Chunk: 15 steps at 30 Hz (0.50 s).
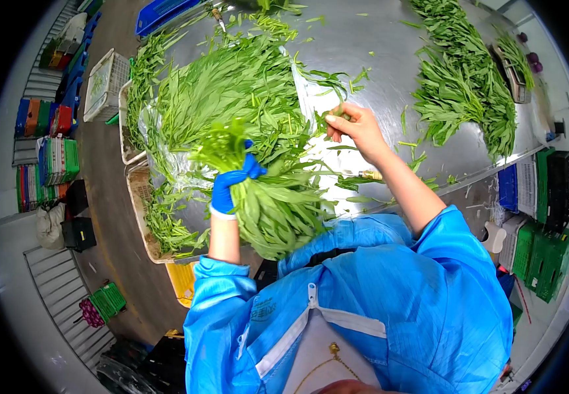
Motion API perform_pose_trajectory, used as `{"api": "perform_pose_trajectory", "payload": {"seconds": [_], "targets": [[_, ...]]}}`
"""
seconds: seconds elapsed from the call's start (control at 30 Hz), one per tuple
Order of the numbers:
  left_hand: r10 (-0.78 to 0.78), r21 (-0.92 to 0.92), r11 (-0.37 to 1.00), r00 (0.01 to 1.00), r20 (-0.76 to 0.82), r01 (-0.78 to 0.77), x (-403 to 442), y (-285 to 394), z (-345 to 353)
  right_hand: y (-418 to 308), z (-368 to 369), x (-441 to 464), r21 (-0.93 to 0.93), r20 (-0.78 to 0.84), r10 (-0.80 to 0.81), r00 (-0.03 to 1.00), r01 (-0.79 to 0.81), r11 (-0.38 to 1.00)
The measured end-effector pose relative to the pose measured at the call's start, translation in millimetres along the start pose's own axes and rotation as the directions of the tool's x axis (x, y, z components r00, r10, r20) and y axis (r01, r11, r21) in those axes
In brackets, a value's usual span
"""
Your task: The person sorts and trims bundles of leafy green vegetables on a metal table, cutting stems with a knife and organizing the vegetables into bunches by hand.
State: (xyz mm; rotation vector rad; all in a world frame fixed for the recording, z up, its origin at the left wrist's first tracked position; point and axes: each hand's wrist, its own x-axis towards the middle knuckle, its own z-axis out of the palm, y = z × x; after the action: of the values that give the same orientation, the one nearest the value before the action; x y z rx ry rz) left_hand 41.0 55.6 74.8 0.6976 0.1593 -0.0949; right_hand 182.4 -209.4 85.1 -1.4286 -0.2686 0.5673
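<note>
My left hand [235, 184], in a blue glove, is wrapped round a bunch of leafy green stems [278, 213]; cut stem ends point up and left, leaves hang down toward my blue jacket. My bare right hand [353, 128] is pinched at the thumb and forefinger over the metal table [383, 79], with a thin bit of green at the fingertips, too small to make out. A large heap of the same greens [219, 98] lies beyond my left hand, partly on clear plastic.
More greens [455, 92] lie in a long row at the right. A knife [370, 175] lies near the front edge, partly under leaves. Light crates [141, 203] stand along the left side, a blue crate [159, 16] at the far left. Stacked green crates [547, 262] are at the right.
</note>
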Motion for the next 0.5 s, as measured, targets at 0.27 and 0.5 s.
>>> {"api": "perform_pose_trajectory", "payload": {"seconds": [0.27,0.5], "targets": [[-0.128,0.846,0.530,0.982,0.141,-0.053,-5,-1,17,14,-38,-50,-0.747,0.018,0.180,0.984,-0.107,0.657],[-0.524,0.331,-0.564,0.638,0.564,-0.756,48,-60,122,21,-35,-62,-0.211,0.509,0.154,0.847,-0.051,0.976]]}}
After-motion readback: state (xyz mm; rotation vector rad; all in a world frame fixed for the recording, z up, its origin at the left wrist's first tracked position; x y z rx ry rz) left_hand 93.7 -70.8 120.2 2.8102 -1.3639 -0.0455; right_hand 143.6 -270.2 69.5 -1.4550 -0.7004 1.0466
